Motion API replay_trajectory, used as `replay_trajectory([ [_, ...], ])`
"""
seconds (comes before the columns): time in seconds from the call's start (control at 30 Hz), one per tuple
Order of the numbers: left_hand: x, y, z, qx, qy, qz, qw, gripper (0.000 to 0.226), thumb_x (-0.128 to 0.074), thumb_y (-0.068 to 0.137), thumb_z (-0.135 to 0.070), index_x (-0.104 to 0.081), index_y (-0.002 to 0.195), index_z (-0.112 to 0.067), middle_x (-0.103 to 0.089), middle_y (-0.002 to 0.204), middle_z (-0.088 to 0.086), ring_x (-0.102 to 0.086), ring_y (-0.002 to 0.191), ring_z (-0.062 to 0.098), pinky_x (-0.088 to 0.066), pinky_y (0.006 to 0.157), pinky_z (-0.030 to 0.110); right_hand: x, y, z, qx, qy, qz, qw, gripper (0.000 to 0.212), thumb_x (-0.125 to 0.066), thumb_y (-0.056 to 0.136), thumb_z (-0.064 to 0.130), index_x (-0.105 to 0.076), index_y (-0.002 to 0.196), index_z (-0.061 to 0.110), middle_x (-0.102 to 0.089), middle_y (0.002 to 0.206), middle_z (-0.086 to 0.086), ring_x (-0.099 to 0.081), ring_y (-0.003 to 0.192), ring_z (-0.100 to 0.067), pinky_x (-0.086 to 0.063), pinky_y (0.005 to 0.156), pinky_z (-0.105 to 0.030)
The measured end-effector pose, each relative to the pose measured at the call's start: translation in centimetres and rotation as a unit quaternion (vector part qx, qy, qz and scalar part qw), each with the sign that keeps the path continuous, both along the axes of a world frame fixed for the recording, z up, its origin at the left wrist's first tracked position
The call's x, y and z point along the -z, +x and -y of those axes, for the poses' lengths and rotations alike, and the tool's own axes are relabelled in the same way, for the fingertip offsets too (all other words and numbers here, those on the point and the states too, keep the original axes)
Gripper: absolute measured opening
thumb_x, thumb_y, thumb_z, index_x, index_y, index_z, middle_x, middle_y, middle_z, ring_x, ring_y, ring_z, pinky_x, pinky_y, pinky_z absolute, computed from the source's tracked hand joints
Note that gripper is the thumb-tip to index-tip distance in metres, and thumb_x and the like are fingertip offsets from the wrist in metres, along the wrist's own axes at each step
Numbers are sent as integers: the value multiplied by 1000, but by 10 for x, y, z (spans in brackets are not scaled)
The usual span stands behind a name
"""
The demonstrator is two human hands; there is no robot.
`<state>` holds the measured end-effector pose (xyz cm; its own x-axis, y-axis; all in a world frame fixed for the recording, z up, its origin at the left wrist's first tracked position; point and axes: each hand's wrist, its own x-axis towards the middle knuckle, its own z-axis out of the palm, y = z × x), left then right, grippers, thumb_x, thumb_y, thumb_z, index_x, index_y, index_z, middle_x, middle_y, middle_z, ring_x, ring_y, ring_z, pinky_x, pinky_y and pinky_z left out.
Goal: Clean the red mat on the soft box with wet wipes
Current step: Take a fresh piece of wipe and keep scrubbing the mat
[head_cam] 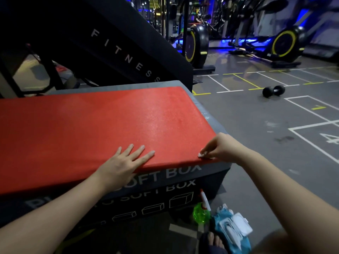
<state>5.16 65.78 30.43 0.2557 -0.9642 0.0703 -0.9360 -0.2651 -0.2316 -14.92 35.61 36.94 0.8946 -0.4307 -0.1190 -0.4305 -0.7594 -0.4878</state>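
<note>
Nearest the lens, low right: a blue soft-plastic pack of wet wipes [232,233] with a rigid white flip lid, lying on the floor just beside a bare-toed foot [213,241] in a dark sandal. Close to the pack stands a translucent green plastic spray bottle [200,214] with a white trigger and a red nozzle tip, set near the box's front face.

Left hand [121,166]: palm down, fingers straight and spread, resting flat on the near edge of the red mat [110,125]. This is a flat rectangular sheet with rounded corners and a fine pebbled grain; its right half shows a lighter sheen.

Location of the mat: on top of the dark grey padded soft box [183,191], covering nearly the whole upper face. A grey border shows along the far and right sides. The front face of the box bears white lettering, "SOFT BOX", and outlined block figures.

Right hand [221,149]: fingers curled, thumb and fingertips pinching a small crumpled white wet wipe [203,155] against the edge of the mat at its near right corner.

Beyond: a smooth grey floor [256,143] marked with white and yellow lines. A black round-headed dumbbell [273,91] lies well apart from the box. A black slanted panel [117,50] lettered "FITNESS" stands behind it. Exercise bikes [197,46] with yellow-rimmed wheels stand under blue light.
</note>
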Motion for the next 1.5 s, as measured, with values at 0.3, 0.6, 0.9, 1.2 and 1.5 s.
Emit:
replay_trajectory([
  [0.3,-16,-13,13,1,-111,8,994,103,-73,68,11,-36,158,-23,-59,142,19,-62,121,47,-57,90,60,-11,8,7,39,-66,127,989,9,-82,77,32,-81,84,26,-65,64,19,-60,64,8,-40,56,-6],
  [0.6,2,-19,63,30,-15,4,999,104,-80,78,-10,-18,159,-32,-58,142,23,-60,120,52,-56,88,64,4,0,29,102,-41,47,993,8,-82,77,23,-81,85,25,-76,81,8,-66,78,-1,-40,57,-2],
  [0.9,15,-22,63,-3,-32,-45,998,92,-68,95,-29,-2,157,-42,-34,162,17,-35,145,49,-37,113,64,2,14,13,68,-9,50,996,7,-85,73,26,-81,79,25,-74,71,10,-62,62,8,-41,55,-6],
  [1.2,-8,0,47,-104,-174,-242,949,68,-18,92,-79,2,154,-61,-11,166,-25,-34,149,14,-39,116,46,0,37,15,131,37,9,991,3,-81,77,24,-80,79,22,-73,68,2,-64,63,-6,-40,49,-11],
  [1.5,-13,49,65,-170,-115,-140,969,79,-11,89,-72,-38,155,-37,-41,159,-10,-43,141,18,-38,108,40,23,84,25,186,8,142,972,10,-78,76,11,-80,79,20,-75,79,-2,-68,80,-14,-48,70,-22],
])
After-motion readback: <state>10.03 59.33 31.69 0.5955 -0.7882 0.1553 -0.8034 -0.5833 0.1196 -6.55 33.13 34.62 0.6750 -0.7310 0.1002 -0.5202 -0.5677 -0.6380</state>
